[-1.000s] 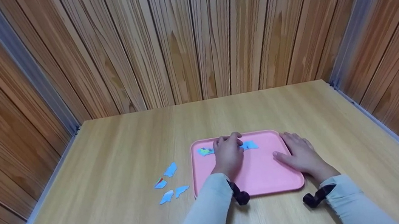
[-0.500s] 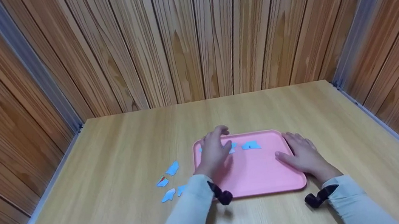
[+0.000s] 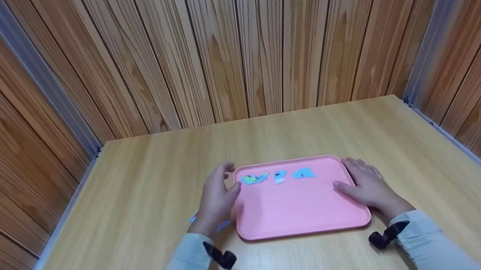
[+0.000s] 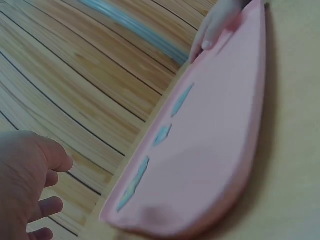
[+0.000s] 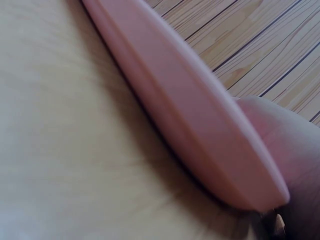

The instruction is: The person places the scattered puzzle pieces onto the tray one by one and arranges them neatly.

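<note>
Three blue paper-like pieces lie in a row along the far side of the pink tray (image 3: 299,205): a yellow-green patterned one (image 3: 254,179) at left, a small one (image 3: 280,176) in the middle and another (image 3: 304,173) at right. My left hand (image 3: 217,197), thumb and fingers spread and bent with nothing between them, is at the tray's left edge; the left wrist view shows this hand (image 4: 25,175) apart from the tray (image 4: 215,125). My right hand (image 3: 368,186) rests over the right rim, thumb inside, fingers extended along the outside.
Partly hidden by my left hand and wrist, a blue piece with red (image 3: 193,216) and another blue piece (image 3: 223,225) lie on the wooden table (image 3: 157,163) left of the tray. Wood-patterned walls (image 3: 225,45) stand behind and at both sides.
My left hand has moved left from above the row of pieces to the tray's left edge, uncovering the row and covering pieces on the table. My right hand stays at the right rim.
</note>
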`<action>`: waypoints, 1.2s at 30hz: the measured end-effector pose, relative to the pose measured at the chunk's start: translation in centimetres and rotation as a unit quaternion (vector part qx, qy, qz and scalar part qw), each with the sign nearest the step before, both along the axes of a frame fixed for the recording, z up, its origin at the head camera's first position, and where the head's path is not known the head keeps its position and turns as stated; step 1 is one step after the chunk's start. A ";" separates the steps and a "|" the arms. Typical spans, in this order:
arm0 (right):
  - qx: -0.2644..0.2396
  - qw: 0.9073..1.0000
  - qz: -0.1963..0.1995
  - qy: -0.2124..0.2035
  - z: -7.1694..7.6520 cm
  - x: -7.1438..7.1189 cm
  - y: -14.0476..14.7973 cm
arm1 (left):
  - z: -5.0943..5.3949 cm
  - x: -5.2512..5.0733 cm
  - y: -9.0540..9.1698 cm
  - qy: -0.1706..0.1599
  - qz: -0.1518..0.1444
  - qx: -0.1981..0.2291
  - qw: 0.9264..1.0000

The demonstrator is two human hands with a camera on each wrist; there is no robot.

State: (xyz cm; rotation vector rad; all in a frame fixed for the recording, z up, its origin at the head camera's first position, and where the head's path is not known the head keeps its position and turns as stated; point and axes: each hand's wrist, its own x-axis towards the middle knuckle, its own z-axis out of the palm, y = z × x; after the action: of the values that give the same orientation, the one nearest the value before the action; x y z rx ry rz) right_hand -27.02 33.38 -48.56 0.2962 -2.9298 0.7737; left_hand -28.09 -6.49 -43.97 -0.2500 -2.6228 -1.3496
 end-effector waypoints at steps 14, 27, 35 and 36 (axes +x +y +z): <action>0.006 1.000 0.002 -0.001 -0.3 -0.2 0.0 | -3.1 1.6 -5.2 -0.076 0.053 0.000 0.996; 0.005 1.000 -0.002 -0.008 0.1 -0.1 0.1 | -4.1 1.3 -6.3 -0.096 0.092 -0.060 0.989; 0.002 1.000 0.000 -0.009 0.1 0.0 0.1 | -4.2 1.5 -6.1 -0.088 0.108 -0.077 0.987; 0.001 1.000 0.000 -0.007 0.1 0.0 0.1 | -4.2 1.4 -6.0 -0.078 0.111 -0.081 0.987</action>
State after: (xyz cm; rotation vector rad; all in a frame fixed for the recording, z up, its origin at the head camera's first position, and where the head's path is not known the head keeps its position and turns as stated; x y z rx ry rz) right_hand -27.00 33.47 -48.43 0.2926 -2.9440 0.7765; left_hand -26.67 -12.51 -48.19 0.1285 -2.7917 -1.1279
